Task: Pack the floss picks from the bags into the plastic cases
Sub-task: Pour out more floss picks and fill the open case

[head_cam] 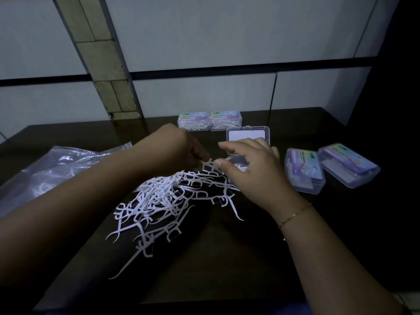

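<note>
A heap of white floss picks (163, 201) lies loose on the dark table (227, 258). My left hand (181, 148) pinches a small bunch of picks (210, 165) at the heap's far end. My right hand (250, 169) meets the same bunch with thumb and fingers curled over it. Just behind the right hand stands an open clear plastic case (247, 135), its lid raised; its base is mostly hidden by my fingers. A crumpled clear plastic bag (56, 167) with a few picks inside lies at the left.
Two closed cases with picks inside (209, 121) stand side by side at the table's back edge. Two more closed labelled cases (304, 171) (350, 169) lie at the right. A tiled wall rises behind the table. A thin bracelet (295, 214) circles my right wrist.
</note>
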